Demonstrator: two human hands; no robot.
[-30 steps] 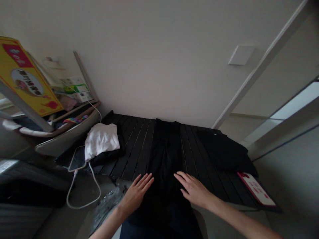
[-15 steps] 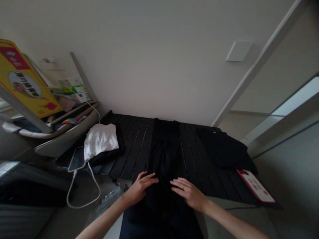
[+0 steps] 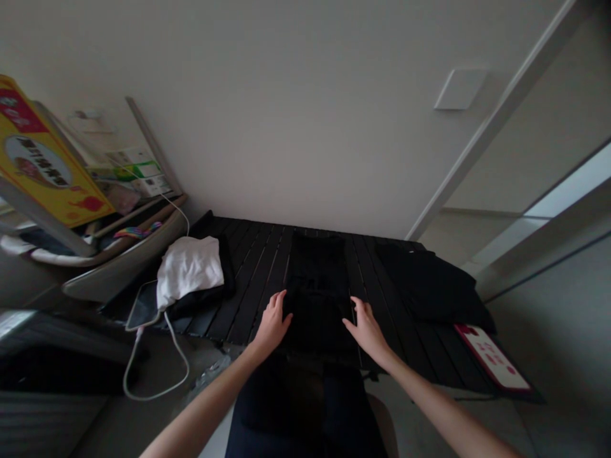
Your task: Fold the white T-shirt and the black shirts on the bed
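A folded black garment [image 3: 317, 321] lies on the black slatted table [image 3: 251, 261] straight in front of me; its exact kind is hard to tell in the dark. Its near part is doubled over, with the fold along the table's near side. My left hand [image 3: 273, 323] rests at its left edge, thumb and fingers apart. At the opposite edge is my right hand [image 3: 365, 327], its thumb also spread from the fingers. Neither hand visibly pinches the cloth.
On the left lie a white cloth [image 3: 191, 267] over dark fabric and a phone [image 3: 143, 306] on a white cable. Another dark garment [image 3: 434, 286] and a red-edged card [image 3: 494, 357] are on the right. A yellow box [image 3: 48, 165] stands in a basket at far left.
The garment's near end, which hung toward my lap, is now folded up onto the table. My hands have moved forward and apart to its two sides.
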